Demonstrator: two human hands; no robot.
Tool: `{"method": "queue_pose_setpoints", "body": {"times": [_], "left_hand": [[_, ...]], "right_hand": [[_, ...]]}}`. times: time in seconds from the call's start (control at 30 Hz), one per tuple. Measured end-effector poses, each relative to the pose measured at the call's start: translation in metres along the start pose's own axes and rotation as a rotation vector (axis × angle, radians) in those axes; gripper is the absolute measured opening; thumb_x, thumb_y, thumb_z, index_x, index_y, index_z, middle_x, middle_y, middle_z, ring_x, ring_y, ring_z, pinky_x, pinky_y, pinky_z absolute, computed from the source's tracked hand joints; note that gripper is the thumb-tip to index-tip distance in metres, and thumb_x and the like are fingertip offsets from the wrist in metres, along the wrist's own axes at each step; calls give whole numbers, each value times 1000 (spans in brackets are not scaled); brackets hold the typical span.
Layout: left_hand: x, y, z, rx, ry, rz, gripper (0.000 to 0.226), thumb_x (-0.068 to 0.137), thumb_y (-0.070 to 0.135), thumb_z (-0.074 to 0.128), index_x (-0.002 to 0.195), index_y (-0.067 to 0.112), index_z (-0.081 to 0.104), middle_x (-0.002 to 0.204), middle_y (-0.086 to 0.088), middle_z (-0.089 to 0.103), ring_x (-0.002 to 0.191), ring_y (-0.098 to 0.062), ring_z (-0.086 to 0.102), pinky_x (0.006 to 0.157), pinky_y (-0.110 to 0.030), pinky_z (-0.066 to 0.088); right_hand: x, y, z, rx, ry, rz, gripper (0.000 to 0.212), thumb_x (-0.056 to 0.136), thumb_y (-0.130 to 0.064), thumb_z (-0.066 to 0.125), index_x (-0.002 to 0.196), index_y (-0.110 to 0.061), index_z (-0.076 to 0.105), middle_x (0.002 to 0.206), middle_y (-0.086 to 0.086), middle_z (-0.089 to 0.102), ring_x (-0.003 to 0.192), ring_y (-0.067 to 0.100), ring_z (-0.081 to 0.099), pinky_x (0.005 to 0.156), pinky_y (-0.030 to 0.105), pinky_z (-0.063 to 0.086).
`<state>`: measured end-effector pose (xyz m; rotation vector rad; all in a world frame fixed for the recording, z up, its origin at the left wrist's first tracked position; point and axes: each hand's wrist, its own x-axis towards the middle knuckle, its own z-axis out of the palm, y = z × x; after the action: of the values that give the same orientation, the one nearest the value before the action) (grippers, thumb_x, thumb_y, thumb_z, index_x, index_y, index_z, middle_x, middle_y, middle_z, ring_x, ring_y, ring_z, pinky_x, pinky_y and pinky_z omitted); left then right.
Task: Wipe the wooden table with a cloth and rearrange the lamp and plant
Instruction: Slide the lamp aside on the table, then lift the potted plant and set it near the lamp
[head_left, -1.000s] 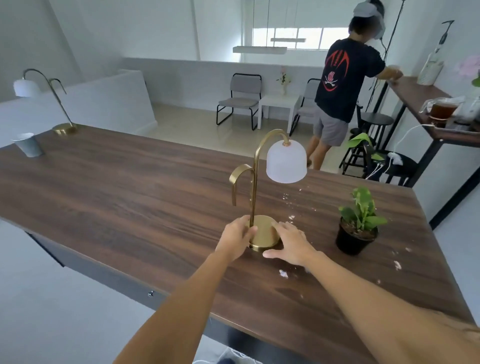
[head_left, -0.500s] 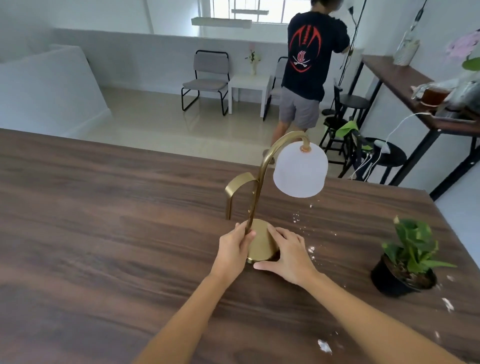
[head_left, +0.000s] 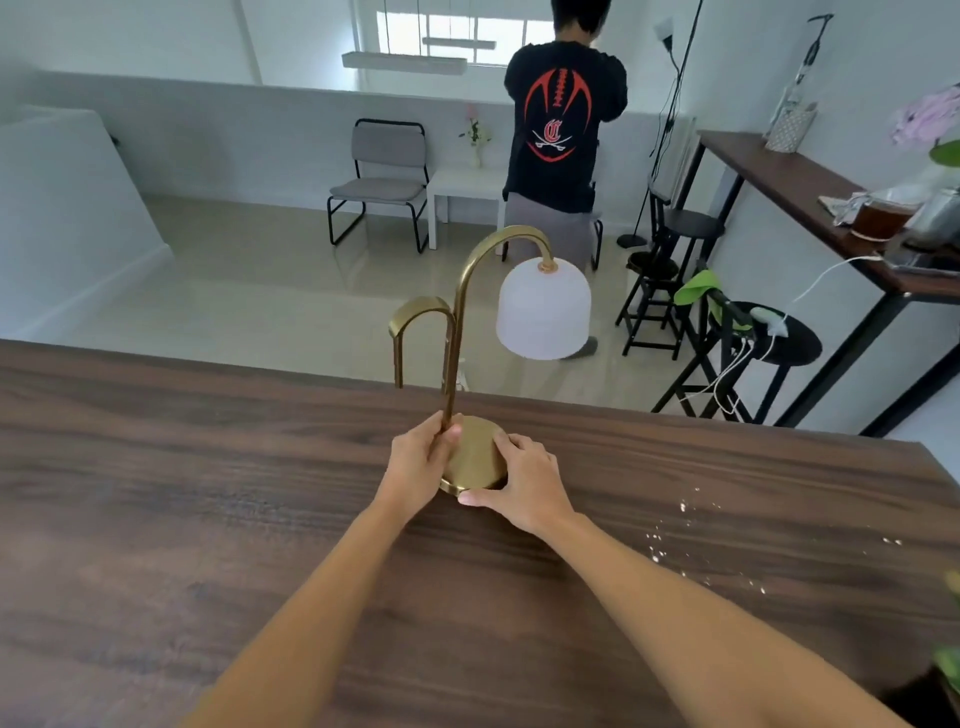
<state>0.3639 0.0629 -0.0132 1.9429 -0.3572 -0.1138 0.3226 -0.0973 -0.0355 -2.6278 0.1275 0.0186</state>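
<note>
Near the table's (head_left: 208, 519) far edge, left hand (head_left: 415, 462) and right hand (head_left: 524, 486) grip the lamp (head_left: 475, 457) base (plant (head_left: 948, 670) mostly cropped).

Brass lamp (head_left: 470, 364) upright on the wooden table (head_left: 208, 493), toward the far edge, about mid-width. Round flat base, gold and shiny, resting on the dark brown grain. Thin stem rising from the left of the base, arching over to the right and ending in a frosted white bell shade hanging mouth-down, clear of the tabletop. Second, shorter brass hook curling off the stem to the left. Table long and dark, wood grain running left to right, scattered white crumbs (head_left: 670, 540) on the right part. Plant (head_left: 948, 670) only just in view at the near right edge: a few green leaves over a dark pot, mostly cut off.
</note>
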Motion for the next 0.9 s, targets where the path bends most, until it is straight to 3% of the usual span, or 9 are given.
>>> {"method": "queue_pose_setpoints", "body": {"times": [0.1,0.2,0.37,0.43,0.5,0.6,0.7,0.77,0.9], "left_hand": [[23,-12,-10,5,9,-30,31,98,29,46,122,17,61,101,15,66,99,-2,63,84,-16,49],[34,-18,-14,-5,33,-37,29,98,29,47,121,18,62,99,20,64,91,11,60,75,-6,46],[36,-16,-10,39,87,-77,23,98,31,45,110,23,63,89,11,66,84,-5,60,76,-23,46],[32,-15,-5,43,126,-123,29,98,30,45,122,23,59,108,5,67,101,-12,59,92,-29,45],[20,-15,0,81,231,-152,45,97,28,48,140,21,43,138,-2,53,128,-18,47,109,-37,35],[-21,-2,16,91,365,-105,56,95,28,51,147,24,31,151,-8,37,139,-26,35,112,-47,32],[-80,23,47,-3,272,-48,55,93,32,53,145,28,35,149,1,40,134,-20,41,107,-35,36],[-120,42,72,-85,165,-35,53,91,37,54,142,34,39,146,13,42,130,-12,44,102,-24,34],[-182,75,145,-241,-57,-36,45,88,32,61,132,35,53,136,19,54,125,1,49,102,-18,37]], "right_hand": [[23,-6,4,-17,16,8,101,67,-66,72,147,-16,35,146,8,44,133,27,39,111,43,27],[36,-12,8,-42,22,14,95,71,-62,72,147,-17,36,148,7,43,134,28,37,111,44,26],[36,-16,3,-122,-74,31,85,83,-58,62,151,-19,28,156,10,31,144,31,23,115,51,20],[24,-15,-7,-122,-143,51,82,90,-56,54,154,-21,18,161,11,21,148,33,12,117,54,14],[-6,-9,-19,-14,-146,63,80,93,-52,53,156,-20,13,163,11,15,150,29,7,120,52,11],[-89,9,-35,259,-76,13,69,95,-46,54,153,-22,26,161,4,24,149,17,15,122,41,18],[-197,42,-50,369,-1,-8,55,92,-48,57,143,-30,46,147,-11,43,137,-1,36,113,24,32],[-266,69,-63,345,82,37,46,89,-48,62,133,-36,57,137,-20,51,126,-3,49,104,16,39],[-371,117,-92,435,498,345,27,79,-18,80,95,-39,75,88,-14,73,74,6,70,67,13,52]]}}
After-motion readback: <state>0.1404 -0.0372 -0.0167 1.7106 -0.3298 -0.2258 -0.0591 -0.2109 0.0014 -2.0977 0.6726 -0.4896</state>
